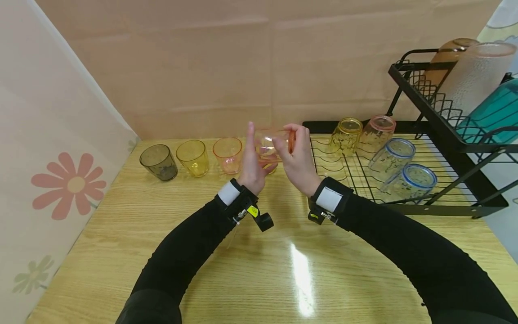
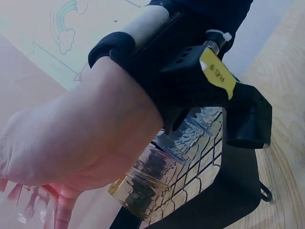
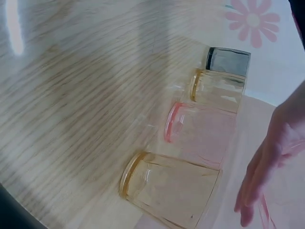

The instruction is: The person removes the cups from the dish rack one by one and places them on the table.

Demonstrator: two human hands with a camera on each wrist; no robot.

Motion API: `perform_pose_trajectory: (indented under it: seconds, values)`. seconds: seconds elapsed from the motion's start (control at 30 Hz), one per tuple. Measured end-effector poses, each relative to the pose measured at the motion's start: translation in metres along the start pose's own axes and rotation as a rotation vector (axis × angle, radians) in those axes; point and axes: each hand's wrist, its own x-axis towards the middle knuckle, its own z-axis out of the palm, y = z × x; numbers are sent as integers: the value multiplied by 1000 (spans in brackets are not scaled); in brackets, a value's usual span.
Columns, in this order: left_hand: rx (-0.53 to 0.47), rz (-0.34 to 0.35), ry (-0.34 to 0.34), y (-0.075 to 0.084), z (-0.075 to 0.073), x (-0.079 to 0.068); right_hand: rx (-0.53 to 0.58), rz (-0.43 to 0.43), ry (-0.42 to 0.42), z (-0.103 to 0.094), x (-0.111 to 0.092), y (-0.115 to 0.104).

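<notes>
A pink drinking glass (image 1: 267, 143) lies sideways in the air between the two hands. My right hand (image 1: 298, 159) grips it at its thick base, thumb in front and fingers behind. The left hand (image 1: 252, 164) holds its straight fingers against the open end, its thumb low beside the glass. In the left wrist view, the left hand (image 2: 71, 138) hides most of that glass. Below, on the table, stand a grey glass (image 3: 229, 62), a yellow glass (image 3: 219, 90), a pink glass (image 3: 205, 131) and an amber glass (image 3: 174, 186) in a row.
To the right, a black wire rack (image 1: 348, 177) holds upturned glasses: a yellow one (image 1: 346, 135), a pink one (image 1: 378, 132) and two with blue bases (image 1: 394, 157). Its upper tier bears a brown glass (image 1: 441, 63), a clear glass (image 1: 473, 76) and a teal glass (image 1: 491, 112).
</notes>
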Motion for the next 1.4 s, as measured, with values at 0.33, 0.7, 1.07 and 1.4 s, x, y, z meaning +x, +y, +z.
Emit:
perform_pose_trajectory:
  seconds: [0.33, 0.7, 1.07, 1.4]
  values:
    - [-13, 15, 38, 4, -6, 1, -44, -48, -63, 4, -3, -6]
    - [195, 117, -11, 13, -53, -4, -369, -92, -452, -2, -13, -14]
    - [533, 195, -68, 21, -123, -29, -660, -364, -780, -30, -21, -2]
    - [774, 237, 32, 46, -181, -35, -811, -353, -812, -69, 0, 21]
